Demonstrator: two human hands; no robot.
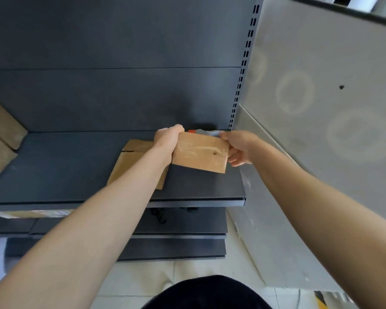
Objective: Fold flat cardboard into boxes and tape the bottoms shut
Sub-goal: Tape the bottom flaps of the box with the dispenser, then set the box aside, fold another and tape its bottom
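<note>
Here, a taped box [200, 152] is held above the dark shelf [65, 175], its left end gripped by the left hand [168, 139], its right end by the curled right hand [240, 150]. Possibly a tape dispenser [201, 131] is half hidden behind.

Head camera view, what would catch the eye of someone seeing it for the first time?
A small cardboard box with shiny tape across its face is held up mid-frame above a dark shelf, the left hand gripping its left end and the right hand pinching its right end. By the left forearm, flat cardboard lies on the shelf, and more brown boxes sit at the far left edge.
</note>
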